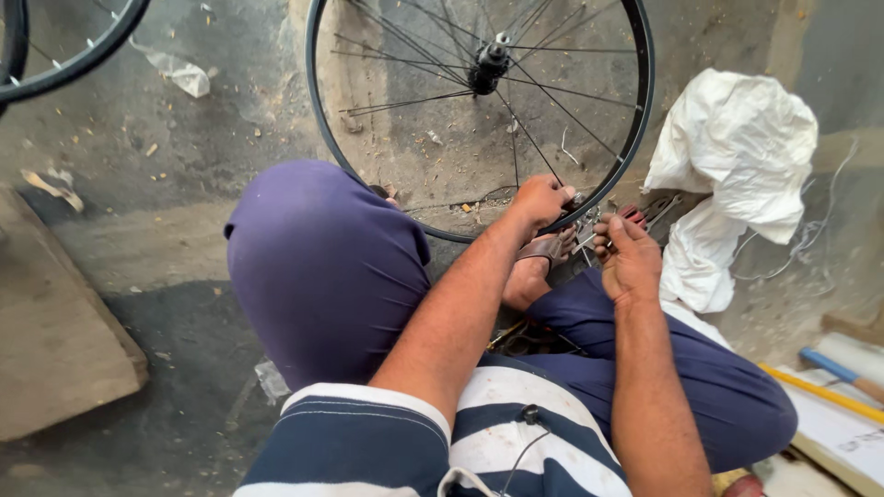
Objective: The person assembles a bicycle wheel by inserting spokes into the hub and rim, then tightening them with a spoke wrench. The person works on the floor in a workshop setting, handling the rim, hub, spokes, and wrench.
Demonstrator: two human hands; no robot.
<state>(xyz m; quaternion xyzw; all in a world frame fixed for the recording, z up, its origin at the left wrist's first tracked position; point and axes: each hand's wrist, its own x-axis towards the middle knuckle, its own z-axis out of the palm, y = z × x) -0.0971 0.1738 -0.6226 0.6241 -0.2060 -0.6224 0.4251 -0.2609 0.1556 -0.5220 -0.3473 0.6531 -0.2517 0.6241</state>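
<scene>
In the head view, the person sat low on the concrete floor (166, 276) with knees drawn up, and a black bicycle wheel (637, 110) stood upright just ahead of both hands. Its rim curved down to its lowest arc right where the fingers met, and the hub (488, 63) lay well beyond them, farther from the body, with the spokes running away from the knuckles toward it.

The left hand (539, 201) was the nearer of the two to the rim: its fingers were curled over the bottom of the rim and pressed closed on it, steadying it. The right hand (631, 258) sat just beside it, on the outer side, slightly nearer the body. Its fingers were bunched together, pinching a small red-handled tool (645, 213) whose long axis pointed away from the palm, up and outward, roughly along the tangent of the rim. The tool's working end lay between the two sets of fingertips, at or just beside the rim; whether it touched a spoke end could not be told, since the knuckles hid that spot.

Beyond the right hand's fingertips, on the outer side, lay a crumpled white sack (737, 147). Near the right elbow rested a yellow stick (820, 391) and a blue-handled tool (829, 365). Far off past the left arm, another wheel (83, 55) showed at the frame's corner.
</scene>
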